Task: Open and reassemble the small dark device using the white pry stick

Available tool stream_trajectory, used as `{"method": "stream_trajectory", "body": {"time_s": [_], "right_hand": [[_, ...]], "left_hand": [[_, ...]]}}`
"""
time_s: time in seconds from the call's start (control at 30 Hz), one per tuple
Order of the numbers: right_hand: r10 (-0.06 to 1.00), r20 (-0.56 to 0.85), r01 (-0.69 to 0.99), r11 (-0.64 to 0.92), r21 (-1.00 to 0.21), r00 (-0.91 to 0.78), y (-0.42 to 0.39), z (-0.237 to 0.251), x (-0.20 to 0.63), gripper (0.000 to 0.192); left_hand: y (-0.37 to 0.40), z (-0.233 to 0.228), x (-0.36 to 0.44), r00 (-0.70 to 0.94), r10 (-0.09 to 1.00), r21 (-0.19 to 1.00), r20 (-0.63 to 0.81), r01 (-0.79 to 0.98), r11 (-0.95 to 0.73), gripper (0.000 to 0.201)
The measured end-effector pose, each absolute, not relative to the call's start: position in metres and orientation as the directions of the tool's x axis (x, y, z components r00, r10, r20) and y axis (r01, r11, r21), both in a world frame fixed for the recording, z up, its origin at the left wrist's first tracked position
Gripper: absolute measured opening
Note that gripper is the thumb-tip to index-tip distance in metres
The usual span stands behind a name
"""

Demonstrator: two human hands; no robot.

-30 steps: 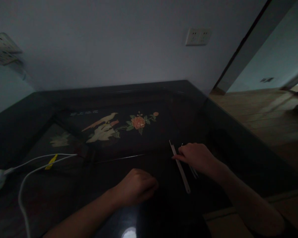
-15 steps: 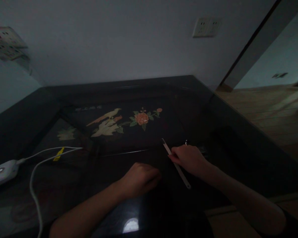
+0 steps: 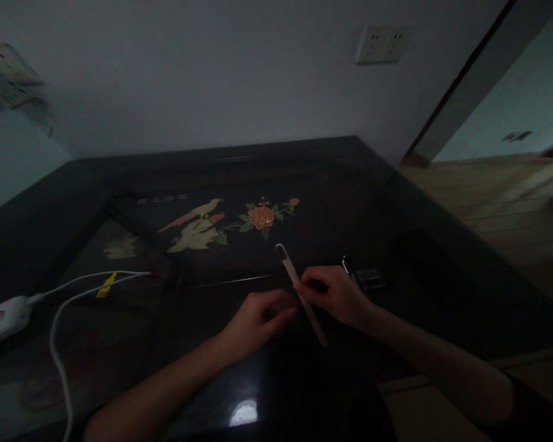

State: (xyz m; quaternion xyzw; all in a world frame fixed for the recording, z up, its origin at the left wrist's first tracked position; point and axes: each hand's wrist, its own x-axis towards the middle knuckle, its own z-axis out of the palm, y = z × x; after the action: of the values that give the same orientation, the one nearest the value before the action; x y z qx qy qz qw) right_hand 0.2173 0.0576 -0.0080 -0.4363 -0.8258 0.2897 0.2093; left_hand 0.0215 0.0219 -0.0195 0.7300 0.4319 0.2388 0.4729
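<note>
My right hand [image 3: 334,291] pinches a slim, pale flat strip [image 3: 289,267] with a rounded upper end. The strip slants over the dark tabletop, its lower end nearer to me. To its left is my left hand [image 3: 262,319], fingers curved and thumb apart from them. The left fingertips are close beside the strip; whether they touch it I cannot tell. Just beyond my right hand lie a small shiny metal piece [image 3: 346,264] and a small dark flat item [image 3: 371,278], both too dim to name.
The dark glossy table [image 3: 239,166] bears a bird-and-flower picture [image 3: 260,218]. At left, a white device [image 3: 4,322] has a white cable [image 3: 58,344] with a yellow tag [image 3: 107,285]. A dark oblong shape [image 3: 426,264] lies at right. Wall sockets [image 3: 381,44] are behind.
The strip has moved left and slightly up with my right hand, uncovering more of the items beyond it. My left hand has risen a little, and its thumb has parted from its fingers.
</note>
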Motion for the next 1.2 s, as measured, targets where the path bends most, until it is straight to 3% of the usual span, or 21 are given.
{"method": "stream_trajectory", "body": {"time_s": [0.27, 0.5, 0.7, 0.83, 0.93, 1.03, 1.13, 1.2], "right_hand": [[0.775, 0.176, 0.41, 0.495, -0.766, -0.607, 0.048, -0.011, 0.211, 0.03], [0.699, 0.209, 0.342, 0.56, -0.754, -0.684, 0.048, -0.014, 0.214, 0.021], [0.641, 0.267, 0.301, 0.634, -0.712, -0.719, 0.052, -0.007, 0.219, 0.026], [0.636, 0.271, 0.396, 0.702, -0.592, -0.723, 0.063, 0.012, 0.239, 0.032], [0.8, 0.089, 0.68, 0.557, -0.477, -0.593, 0.076, 0.03, 0.263, 0.029], [0.929, -0.079, 0.912, 0.336, -0.236, -0.362, 0.086, 0.039, 0.283, 0.029], [0.957, -0.171, 0.972, 0.232, -0.032, -0.234, 0.09, 0.035, 0.291, 0.027], [0.953, -0.21, 0.972, 0.23, 0.042, -0.217, 0.089, 0.03, 0.29, 0.028]], "left_hand": [[0.018, -0.027, 0.025, 0.461, 0.879, 0.954, -0.123, 0.298, -0.023, 0.029], [0.02, -0.026, 0.023, 0.461, 0.882, 0.941, -0.1, 0.332, -0.067, 0.034], [0.025, -0.025, 0.018, 0.446, 0.891, 0.937, -0.086, 0.341, -0.08, 0.033], [0.03, -0.024, 0.015, 0.463, 0.878, 0.942, -0.119, 0.333, -0.048, 0.035], [0.031, -0.023, 0.016, 0.463, 0.875, 0.939, -0.141, 0.343, -0.03, 0.037], [0.032, -0.02, 0.015, 0.44, 0.882, 0.921, -0.17, 0.39, -0.017, 0.039], [0.04, -0.014, 0.007, 0.388, 0.895, 0.869, -0.22, 0.495, -0.001, 0.04], [0.049, -0.009, -0.004, 0.343, 0.906, 0.807, -0.249, 0.591, -0.002, 0.039]]}}
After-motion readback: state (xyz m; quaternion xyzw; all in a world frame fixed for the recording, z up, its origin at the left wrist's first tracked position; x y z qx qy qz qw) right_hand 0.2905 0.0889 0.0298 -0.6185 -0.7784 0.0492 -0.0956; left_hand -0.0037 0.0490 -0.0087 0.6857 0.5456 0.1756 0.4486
